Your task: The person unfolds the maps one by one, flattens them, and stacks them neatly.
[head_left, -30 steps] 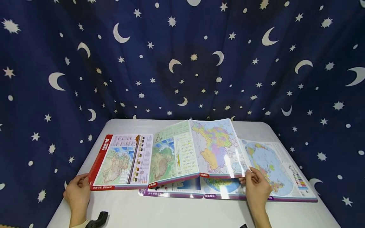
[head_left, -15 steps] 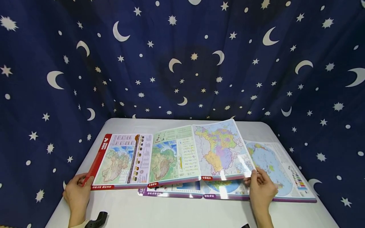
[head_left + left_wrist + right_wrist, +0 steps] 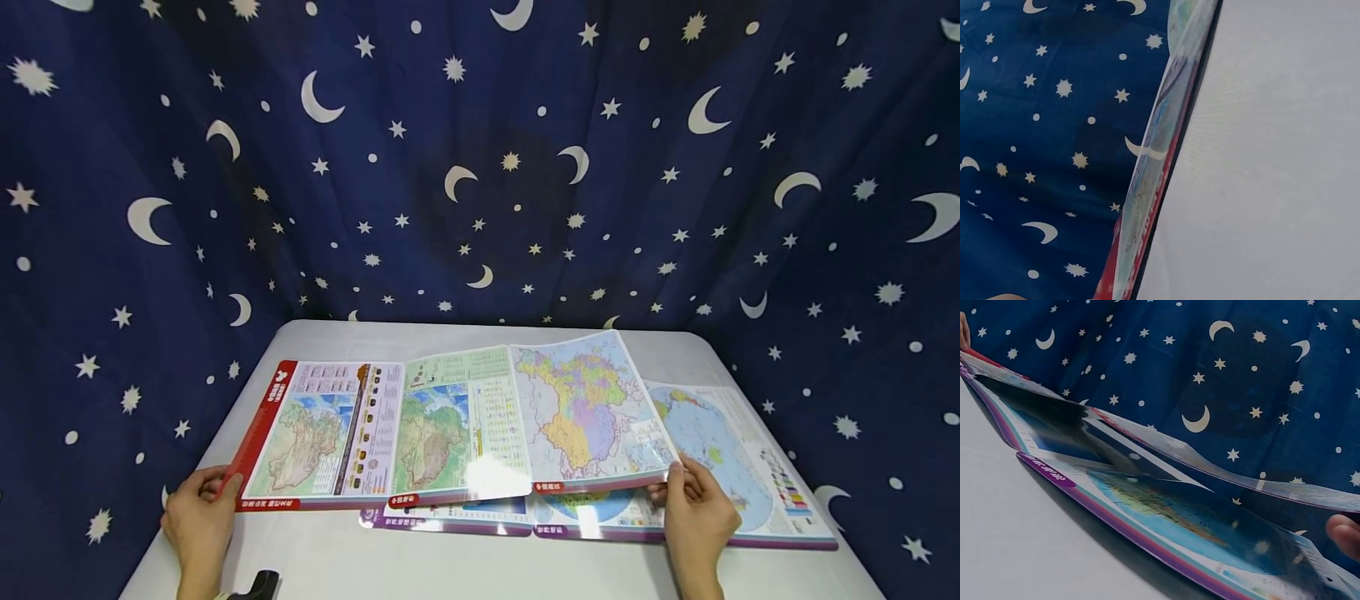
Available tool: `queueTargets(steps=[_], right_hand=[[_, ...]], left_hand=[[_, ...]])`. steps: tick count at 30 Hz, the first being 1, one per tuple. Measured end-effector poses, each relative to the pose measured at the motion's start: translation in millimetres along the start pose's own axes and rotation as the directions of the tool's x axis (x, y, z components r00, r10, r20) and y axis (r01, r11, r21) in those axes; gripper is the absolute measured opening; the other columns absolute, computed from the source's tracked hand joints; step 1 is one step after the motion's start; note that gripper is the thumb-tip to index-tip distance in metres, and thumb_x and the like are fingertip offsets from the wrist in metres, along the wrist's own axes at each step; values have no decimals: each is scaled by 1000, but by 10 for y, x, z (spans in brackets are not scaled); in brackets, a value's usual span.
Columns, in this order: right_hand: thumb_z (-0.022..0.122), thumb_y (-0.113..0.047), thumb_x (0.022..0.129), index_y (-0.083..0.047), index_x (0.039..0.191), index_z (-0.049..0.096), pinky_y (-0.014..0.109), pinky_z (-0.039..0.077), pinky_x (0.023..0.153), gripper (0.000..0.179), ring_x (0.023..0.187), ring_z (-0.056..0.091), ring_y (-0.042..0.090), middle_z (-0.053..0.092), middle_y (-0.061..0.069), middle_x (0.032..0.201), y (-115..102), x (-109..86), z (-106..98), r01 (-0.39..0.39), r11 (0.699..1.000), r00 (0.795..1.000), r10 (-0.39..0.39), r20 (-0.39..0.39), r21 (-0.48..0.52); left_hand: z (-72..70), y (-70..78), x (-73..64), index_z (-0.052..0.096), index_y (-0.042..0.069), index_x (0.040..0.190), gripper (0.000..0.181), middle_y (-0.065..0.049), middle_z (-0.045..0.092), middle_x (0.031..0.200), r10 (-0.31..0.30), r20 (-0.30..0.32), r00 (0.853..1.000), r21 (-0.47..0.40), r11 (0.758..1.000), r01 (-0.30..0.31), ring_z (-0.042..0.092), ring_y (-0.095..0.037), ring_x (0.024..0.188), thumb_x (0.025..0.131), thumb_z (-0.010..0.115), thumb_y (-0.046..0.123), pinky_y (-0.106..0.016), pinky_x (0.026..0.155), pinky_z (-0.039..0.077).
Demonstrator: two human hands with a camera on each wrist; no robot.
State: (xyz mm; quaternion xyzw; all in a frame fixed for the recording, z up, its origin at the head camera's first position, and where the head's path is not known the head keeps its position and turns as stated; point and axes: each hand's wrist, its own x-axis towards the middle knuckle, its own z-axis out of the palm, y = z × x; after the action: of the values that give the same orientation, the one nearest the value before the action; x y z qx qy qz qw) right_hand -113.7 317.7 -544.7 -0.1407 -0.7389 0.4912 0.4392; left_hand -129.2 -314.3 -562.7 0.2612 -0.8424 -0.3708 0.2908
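A folding map (image 3: 450, 450) with a red border spreads out in three joined panels, its right side raised off the sheet below. My left hand (image 3: 197, 525) pinches its lower left corner, thumb on top. At the lower right corner of the third panel, my right hand (image 3: 699, 521) grips the edge between thumb and fingers. Partly covered beneath lies a purple-edged world map (image 3: 712, 454), also in several panels. In the right wrist view a gap shows between the world map (image 3: 1166, 512) and the raised panels. The left wrist view catches the folding map (image 3: 1157, 162) nearly edge-on.
Both maps are on a white table (image 3: 420, 571). Behind and along the sides hangs a dark blue curtain (image 3: 480, 108) with moons and stars. A black strap-like piece (image 3: 262, 583) shows near the left wrist.
My right hand has moved right and slightly toward me, drawing the third panel outward so the fold flattens. The left hand keeps its corner almost in place. The head view has tilted up slightly.
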Motion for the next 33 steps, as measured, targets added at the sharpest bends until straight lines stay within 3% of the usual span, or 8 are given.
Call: queueTargets(steps=[3,9,15,19,24,33], right_hand=[[64,5,97,12,113,74,13,47,45,20,43,61,0,72,0,66,-7,-1,-11,-12,1000,1000,12,3,8],[62,6,96,16,111,72,10,45,45,20,42,59,-3,67,-16,63,20,71,-47,-39,999,999,38,-13,-19],[62,3,97,14,112,72,11,45,44,21,41,60,-1,67,-17,62,82,130,-102,-47,997,999,48,13,-60],[64,-1,98,12,112,73,10,44,44,21,41,59,-4,66,-22,64,80,190,-145,-48,996,999,47,-13,-81],[63,-6,99,9,112,75,11,43,43,23,40,57,-3,64,-25,61,74,231,-186,-74,990,997,69,-42,-116],[60,-10,102,7,112,74,11,40,43,25,40,55,-6,60,-29,57,118,150,-298,-140,975,988,127,-83,-173]], left_hand=[[10,-9,-2,77,1,105,21,0,61,71,3,-6,1000,-22,1000,-3,36,8,63,85,83,9,-44,78,28],[31,5,-55,77,2,97,18,16,57,64,-17,-7,1000,-62,998,17,39,8,62,85,85,12,-36,74,26],[73,28,-119,76,0,93,17,12,59,62,-7,-14,1000,-63,998,6,39,9,58,82,86,9,-32,72,26],[138,53,-149,77,1,93,17,9,61,63,6,-10,1000,-83,997,-7,41,9,57,82,87,9,-27,70,27],[173,90,-173,77,3,91,17,12,60,63,14,-18,1000,-110,994,-16,41,8,62,80,88,8,-29,73,27],[195,126,-210,76,5,86,16,1,64,65,82,1,997,-56,995,-82,41,3,66,77,89,8,-26,69,26]])
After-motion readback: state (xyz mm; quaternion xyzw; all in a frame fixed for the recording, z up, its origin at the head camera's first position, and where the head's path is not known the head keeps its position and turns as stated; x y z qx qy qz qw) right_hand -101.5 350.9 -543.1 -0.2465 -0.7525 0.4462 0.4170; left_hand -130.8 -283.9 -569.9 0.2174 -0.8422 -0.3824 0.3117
